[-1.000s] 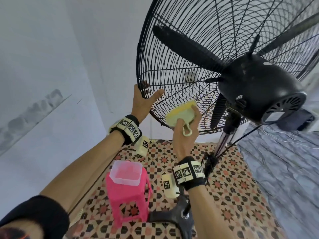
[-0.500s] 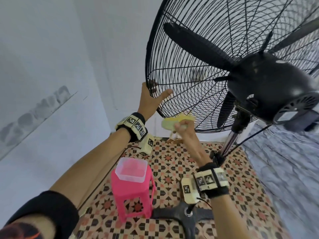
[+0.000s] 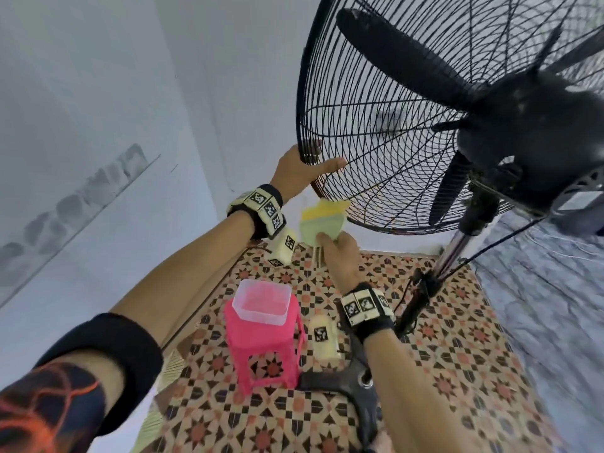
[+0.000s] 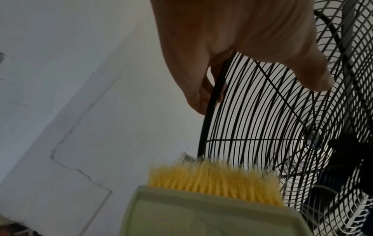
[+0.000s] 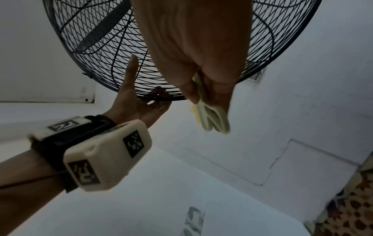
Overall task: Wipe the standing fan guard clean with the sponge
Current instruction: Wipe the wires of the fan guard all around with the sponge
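The black wire fan guard [image 3: 376,125] fills the upper right of the head view. My left hand [image 3: 304,168] grips its lower left rim, fingers curled over the front and thumb laid along the back wires. My right hand [image 3: 338,250] holds the loop handle of the sponge [image 3: 322,220], a pale green holder with a yellow bristly face. That yellow face points up at the guard's bottom rim, just below my left hand. In the left wrist view the sponge [image 4: 212,199] meets the rim of the guard [image 4: 262,127]. The right wrist view shows the sponge handle [image 5: 212,118] under the guard [image 5: 96,39].
A pink plastic stool [image 3: 261,348] with a clear tub [image 3: 263,302] on top stands on the patterned floor below my arms. The fan's chrome pole [image 3: 454,250] and black base [image 3: 353,384] are to its right. The motor housing [image 3: 536,138] juts out at the right. White walls close the left side.
My right hand has brought the sponge down from the back wires to below the guard's bottom rim and turned its yellow face upward. The left hand stays on the rim.
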